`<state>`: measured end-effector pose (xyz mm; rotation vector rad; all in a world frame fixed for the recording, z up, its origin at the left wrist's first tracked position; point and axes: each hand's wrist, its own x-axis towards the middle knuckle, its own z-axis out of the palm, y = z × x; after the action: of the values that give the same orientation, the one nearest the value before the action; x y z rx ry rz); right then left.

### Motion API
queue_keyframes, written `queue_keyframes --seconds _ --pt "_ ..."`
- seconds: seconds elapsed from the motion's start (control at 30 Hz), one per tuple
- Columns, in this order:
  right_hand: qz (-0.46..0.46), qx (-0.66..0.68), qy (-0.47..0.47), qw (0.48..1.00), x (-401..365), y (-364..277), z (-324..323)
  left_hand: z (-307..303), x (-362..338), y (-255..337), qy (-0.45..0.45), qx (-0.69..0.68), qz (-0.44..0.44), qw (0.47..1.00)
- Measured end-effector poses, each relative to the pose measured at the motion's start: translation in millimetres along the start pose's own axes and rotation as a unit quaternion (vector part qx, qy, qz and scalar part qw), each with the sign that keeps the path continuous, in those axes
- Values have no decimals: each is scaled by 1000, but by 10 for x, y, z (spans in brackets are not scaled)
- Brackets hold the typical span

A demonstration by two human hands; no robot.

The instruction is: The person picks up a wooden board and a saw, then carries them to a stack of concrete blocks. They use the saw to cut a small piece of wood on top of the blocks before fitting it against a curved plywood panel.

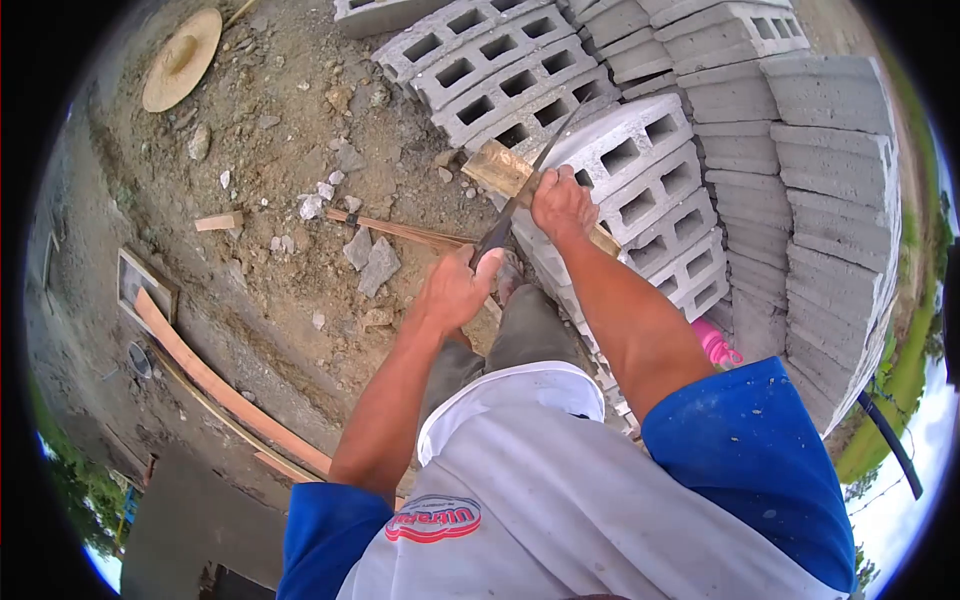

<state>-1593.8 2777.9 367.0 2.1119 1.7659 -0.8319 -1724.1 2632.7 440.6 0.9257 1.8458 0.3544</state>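
My left hand (455, 290) is closed round the handle end of a handsaw (519, 202), whose long dark blade tapers up and to the right. The blade lies across a short wooden board (497, 170) beside the concrete hollow blocks. My right hand (565, 205) is closed on that board, just right of the blade. Its fingers partly hide the wood, and another bit of the board shows past the wrist. The blade's teeth cannot be made out.
Stacked concrete hollow blocks (650, 190) rise in front and to the right, with a pink object (712, 343) beside them. Thin wooden strips (405, 229) and stones (378, 266) lie on the dirt. Leftward are a straw hat (184, 58), a wooden frame (148, 284) and a long plank (225, 385).
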Motion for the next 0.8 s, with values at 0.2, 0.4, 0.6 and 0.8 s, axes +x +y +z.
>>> queue_keyframes --seconds 0.2,0.4,0.6,0.8 --pt "-2 -5 32 999 19 46 32 -459 -1734 -580 -36 -62 -69 995" --pt "-18 -17 55 998 52 69 98 29 225 -152 -42 -58 -6 997" --pt "-32 -21 65 997 40 72 108 -201 -1029 -964 -19 -87 37 995" --pt "-6 -32 58 998 15 52 78 -359 -1878 -1309 -44 -115 -49 991"
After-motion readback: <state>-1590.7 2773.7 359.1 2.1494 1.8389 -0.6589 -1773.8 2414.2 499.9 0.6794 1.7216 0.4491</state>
